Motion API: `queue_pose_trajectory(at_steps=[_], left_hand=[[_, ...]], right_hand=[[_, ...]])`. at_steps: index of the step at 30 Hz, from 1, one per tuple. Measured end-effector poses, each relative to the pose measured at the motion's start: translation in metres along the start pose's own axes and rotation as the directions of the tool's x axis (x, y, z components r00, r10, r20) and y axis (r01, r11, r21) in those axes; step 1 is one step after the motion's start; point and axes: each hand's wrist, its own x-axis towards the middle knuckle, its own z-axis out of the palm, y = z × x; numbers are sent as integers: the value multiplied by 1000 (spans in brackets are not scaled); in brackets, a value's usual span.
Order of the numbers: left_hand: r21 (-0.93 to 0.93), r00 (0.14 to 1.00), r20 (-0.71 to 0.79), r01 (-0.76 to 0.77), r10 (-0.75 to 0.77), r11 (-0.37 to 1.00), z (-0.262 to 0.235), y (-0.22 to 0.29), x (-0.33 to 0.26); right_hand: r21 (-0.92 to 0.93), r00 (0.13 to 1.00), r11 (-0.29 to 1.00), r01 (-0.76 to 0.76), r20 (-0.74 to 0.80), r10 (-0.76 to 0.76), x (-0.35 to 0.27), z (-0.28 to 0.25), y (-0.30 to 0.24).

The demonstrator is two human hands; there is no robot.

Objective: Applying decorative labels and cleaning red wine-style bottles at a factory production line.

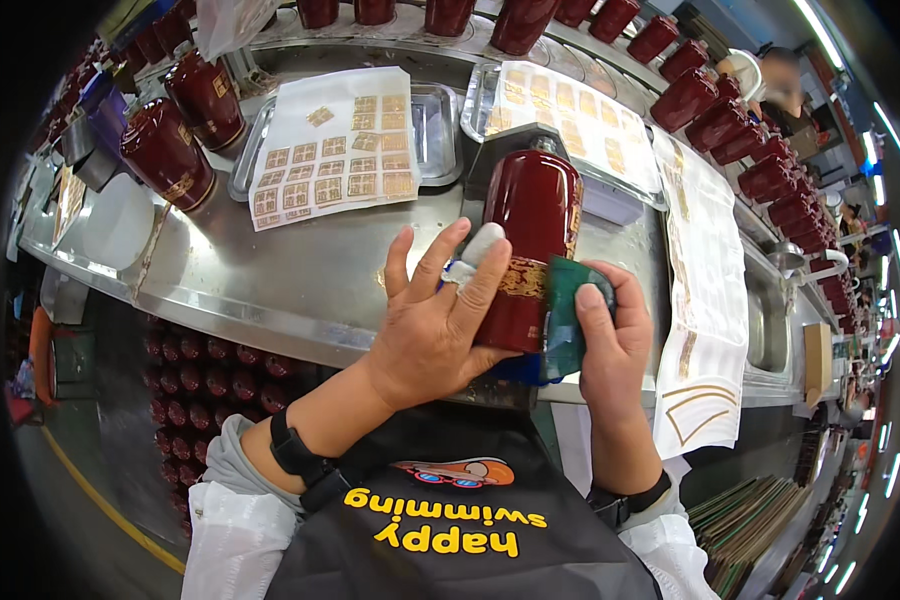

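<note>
A dark red, glossy bottle (535, 195) with a gold patterned band lies tilted in front of me, its neck pointing away, on a dark holder (485, 160). My left hand (425, 325) is at its left side, fingers spread, with the thumb and a finger touching the bottle. Something white, perhaps a cloth or finger cover, shows by those fingertips; I cannot make out which. Between the thumb and fingers of my right hand (615, 345) is a flat dark green scraper-like piece (567, 310), pressed along the bottle's lower right side.
Sheets of gold stickers (340, 150) lie on metal trays (437, 130) across the steel table (270, 270). Two red bottles (168, 155) stand at the left. A long white sheet (705, 300) hangs over the right edge, beside a sink (767, 315). More bottles line the far conveyor.
</note>
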Motion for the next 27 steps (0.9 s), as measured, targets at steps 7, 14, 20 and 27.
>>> queue_pose_trajectory(at_steps=[7, 14, 20, 27], left_hand=[[-159, 990, 56, 139, -132, 977, 13, -15, -17], [-1, 999, 12, -51, 51, 999, 6, 2, -11], [-76, 995, 89, 55, -48, 996, 20, -15, -20], [-402, 978, 119, 207, -174, 892, 22, -15, -22]], right_hand=[[18, 993, 1000, 0, -118, 2, -5, -15, 14], [72, 998, 996, -53, -38, 55, -13, -15, 28], [-333, 964, 914, 233, -44, -261, -25, -62, 17], [-920, 902, 360, 154, -18, -432, -76, -207, 13]])
